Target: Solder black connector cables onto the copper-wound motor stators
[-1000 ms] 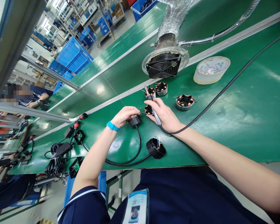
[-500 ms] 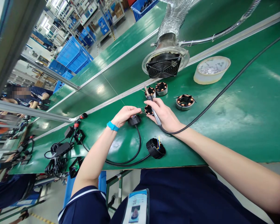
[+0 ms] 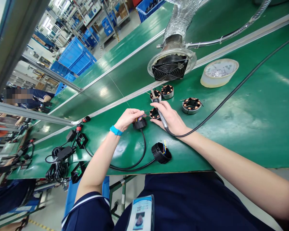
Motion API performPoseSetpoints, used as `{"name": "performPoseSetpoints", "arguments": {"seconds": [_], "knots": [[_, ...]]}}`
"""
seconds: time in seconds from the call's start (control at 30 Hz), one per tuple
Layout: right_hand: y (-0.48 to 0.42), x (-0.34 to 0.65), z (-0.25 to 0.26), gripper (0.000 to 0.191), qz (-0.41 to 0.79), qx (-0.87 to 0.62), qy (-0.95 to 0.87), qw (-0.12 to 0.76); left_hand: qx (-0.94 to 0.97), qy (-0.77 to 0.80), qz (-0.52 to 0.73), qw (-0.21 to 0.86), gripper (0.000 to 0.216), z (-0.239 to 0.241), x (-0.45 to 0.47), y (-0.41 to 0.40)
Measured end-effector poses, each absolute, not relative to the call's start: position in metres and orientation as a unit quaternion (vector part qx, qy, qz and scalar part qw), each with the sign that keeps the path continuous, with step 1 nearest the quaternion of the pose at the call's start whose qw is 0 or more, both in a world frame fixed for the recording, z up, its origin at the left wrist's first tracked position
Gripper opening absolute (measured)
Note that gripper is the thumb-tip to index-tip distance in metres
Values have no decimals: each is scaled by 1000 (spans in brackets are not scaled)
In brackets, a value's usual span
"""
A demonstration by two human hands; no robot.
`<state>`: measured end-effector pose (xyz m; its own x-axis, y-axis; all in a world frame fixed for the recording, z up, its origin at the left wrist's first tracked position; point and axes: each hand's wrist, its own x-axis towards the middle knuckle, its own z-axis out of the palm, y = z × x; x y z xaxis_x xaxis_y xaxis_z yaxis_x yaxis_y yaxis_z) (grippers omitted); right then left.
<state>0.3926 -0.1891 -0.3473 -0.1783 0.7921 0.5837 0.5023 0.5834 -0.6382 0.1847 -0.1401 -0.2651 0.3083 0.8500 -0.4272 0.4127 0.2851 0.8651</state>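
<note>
My right hand (image 3: 171, 119) grips a soldering iron (image 3: 159, 110) like a pen, its tip pointing up toward the copper-wound stators. My left hand (image 3: 128, 118) is closed in a pinch on thin coloured wires above a black round housing (image 3: 139, 124) with a black cable (image 3: 139, 157). A small stator (image 3: 154, 113) lies between the two hands. A second black housing (image 3: 161, 153) with coloured wires sits nearer me, joined by the same cable.
Three more stators (image 3: 191, 105) lie beyond my hands. A fume extractor fan (image 3: 170, 67) with a foil duct stands behind them, a tape roll (image 3: 219, 72) to the right. Black cables and small boards (image 3: 62, 155) lie left. Another person sits far left.
My left hand has drawn slightly closer to the black housing, with coloured wires now showing at its fingertips. The right hand and iron have barely shifted.
</note>
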Motion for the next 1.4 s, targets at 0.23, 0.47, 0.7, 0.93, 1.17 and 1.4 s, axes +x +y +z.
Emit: {"name": "performPoseSetpoints", "arguments": {"seconds": [0.23, 0.47, 0.7, 0.93, 1.17, 1.4], "knots": [[-188, 392, -345, 67, 145, -407, -753, 497, 552, 537, 173, 615, 56, -266, 180, -138], [-187, 385, -341, 55, 120, -378, -746, 534, 529, 504, 185, 657, 46, -268, 173, -138], [-185, 376, -340, 51, 141, -348, -739, 560, 526, 503, 188, 659, 48, -272, 171, -137], [-183, 373, -343, 39, 198, -341, -714, 578, 559, 524, 151, 625, 46, -268, 188, -135], [-179, 370, -340, 40, 247, -337, -705, 573, 549, 534, 164, 621, 44, -266, 190, -136], [-177, 370, -336, 42, 270, -337, -694, 577, 541, 529, 158, 635, 47, -265, 187, -139]]}}
